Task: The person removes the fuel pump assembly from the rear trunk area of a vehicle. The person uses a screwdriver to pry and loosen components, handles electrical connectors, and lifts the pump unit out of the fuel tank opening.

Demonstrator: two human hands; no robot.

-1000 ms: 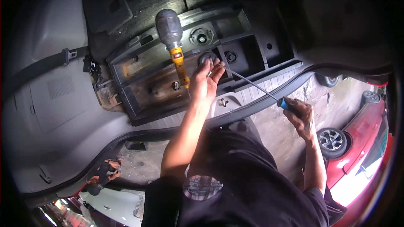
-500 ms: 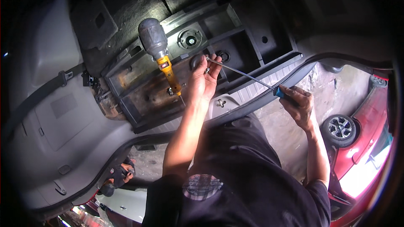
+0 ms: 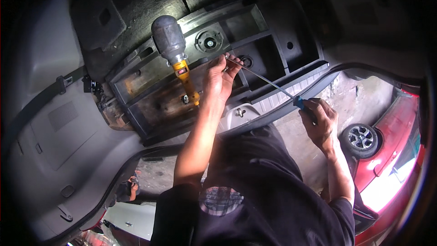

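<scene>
A long screwdriver [image 3: 268, 82] with a thin metal shaft and a blue handle slants across the rear of a car's load area. Its handle sits in my right hand [image 3: 321, 120], the fingers curled around it. At the shaft's far end, my left hand [image 3: 219, 79] pinches the tip between thumb and fingers; whether a small part is there too, I cannot tell. Both hands are above a dark compartmented tray [image 3: 261, 57] in the load floor. Left of my left hand lies a work lamp [image 3: 170, 41] with a yellow handle and a dark rounded head.
A metal striker [image 3: 240, 112] stands on the grey sill near my left forearm. Grey trim [image 3: 59, 123] lines the left side. Outside, a red car [image 3: 391, 146] with its wheel is at the right. A white car panel [image 3: 132, 221] and another person [image 3: 129, 189] are lower left.
My hands keep their hold on the screwdriver, with only slight movement. The view has shifted a little. The other person at the lower left appears less fully.
</scene>
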